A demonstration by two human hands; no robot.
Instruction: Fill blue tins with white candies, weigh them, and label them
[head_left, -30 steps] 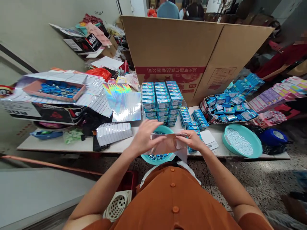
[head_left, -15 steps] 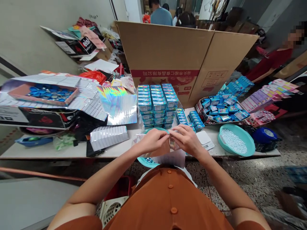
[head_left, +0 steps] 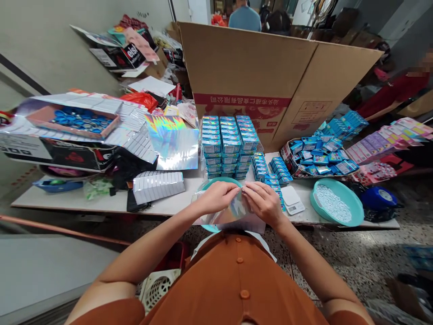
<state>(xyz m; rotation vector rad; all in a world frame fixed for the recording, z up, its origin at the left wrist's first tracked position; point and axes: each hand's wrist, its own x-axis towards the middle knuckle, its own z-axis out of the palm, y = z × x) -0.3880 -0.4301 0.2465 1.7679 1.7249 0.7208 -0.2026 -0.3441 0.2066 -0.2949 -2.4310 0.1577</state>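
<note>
A thin, shiny, silvery sheet [head_left: 233, 215] hangs between my two hands, above a turquoise basin [head_left: 210, 228] at the table's front edge. My left hand [head_left: 219, 197] is closed, its thumb and fingers pinching the sheet's upper edge. Close beside it, my right hand [head_left: 263, 201] has its fingers bent together at the same edge. The fingertips of both hands nearly touch. Just beyond them stand stacked blue boxes [head_left: 230, 144] in three columns. To the right of my right hand lies a small white scale [head_left: 293, 201].
A turquoise basin of white pieces [head_left: 333, 201] and a carton of blue packs [head_left: 318, 155] are at right. Left are a holographic sheet [head_left: 176, 146], white stacked cards [head_left: 158, 186] and a pink tray [head_left: 72, 122]. A tall cardboard panel [head_left: 243, 67] stands behind.
The camera view has shifted, moving the table's things slightly. Between my hands the sheet has spread out wider and lies flatter over the basin. Both hands remain close together.
</note>
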